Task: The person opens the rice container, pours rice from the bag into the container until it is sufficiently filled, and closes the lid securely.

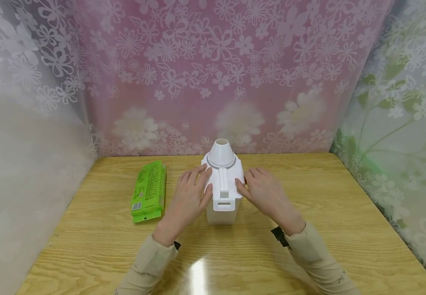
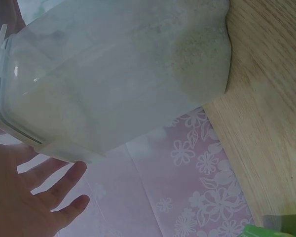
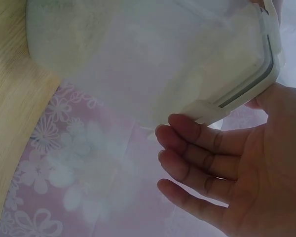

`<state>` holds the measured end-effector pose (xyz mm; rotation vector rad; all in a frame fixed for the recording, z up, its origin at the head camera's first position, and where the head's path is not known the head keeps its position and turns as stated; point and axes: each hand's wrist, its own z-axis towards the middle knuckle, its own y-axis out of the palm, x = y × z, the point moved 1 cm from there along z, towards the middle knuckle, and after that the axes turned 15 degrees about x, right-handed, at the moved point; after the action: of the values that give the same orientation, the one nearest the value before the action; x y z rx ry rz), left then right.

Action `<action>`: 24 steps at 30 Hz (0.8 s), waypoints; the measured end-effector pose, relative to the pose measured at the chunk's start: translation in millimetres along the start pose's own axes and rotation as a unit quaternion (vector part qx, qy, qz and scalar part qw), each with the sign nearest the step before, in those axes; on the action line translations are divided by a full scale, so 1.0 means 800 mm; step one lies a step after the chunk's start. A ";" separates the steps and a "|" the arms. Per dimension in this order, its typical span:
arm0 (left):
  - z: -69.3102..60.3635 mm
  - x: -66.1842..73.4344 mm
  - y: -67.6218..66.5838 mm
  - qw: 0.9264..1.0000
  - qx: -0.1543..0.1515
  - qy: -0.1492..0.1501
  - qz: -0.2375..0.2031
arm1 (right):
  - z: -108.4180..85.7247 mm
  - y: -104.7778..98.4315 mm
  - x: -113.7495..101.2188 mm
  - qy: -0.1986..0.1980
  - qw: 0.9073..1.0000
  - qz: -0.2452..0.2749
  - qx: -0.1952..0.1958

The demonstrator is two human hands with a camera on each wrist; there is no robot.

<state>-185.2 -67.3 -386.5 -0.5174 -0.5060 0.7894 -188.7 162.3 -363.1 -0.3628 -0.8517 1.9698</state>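
Note:
A tall translucent container stands upright on the table, with pale grains visible at its bottom. Its white lid carries a handle bar and a white cone-shaped cap. My left hand is at the lid's left edge, fingers spread, with a fingertip at the side clip. On the other side, my right hand has its thumb on the lid's edge and slightly bent fingers by the right clip. Neither hand wraps around the container.
A bright green printed packet lies on the wooden table left of the container. A pink flowered curtain hangs right behind the table's back edge. Pale flowered curtains close in both sides.

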 end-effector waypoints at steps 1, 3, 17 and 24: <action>0.000 0.000 0.000 1.000 0.001 0.001 0.000 | 0.000 0.000 0.000 -0.008 1.000 -0.001 -0.001; 0.000 -0.001 0.000 1.000 0.002 0.001 -0.001 | 0.000 0.001 0.000 -0.022 1.000 -0.003 0.002; 0.003 -0.002 -0.001 1.000 0.009 0.010 -0.001 | -0.003 0.005 -0.005 -0.019 0.999 0.019 0.030; 0.004 -0.002 0.000 1.000 0.010 0.013 0.003 | -0.002 0.004 -0.007 0.017 0.999 0.034 0.010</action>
<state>-188.0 -67.9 -384.8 -0.5097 -0.4713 0.7926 -186.9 157.2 -366.9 -0.4175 -0.8074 2.0274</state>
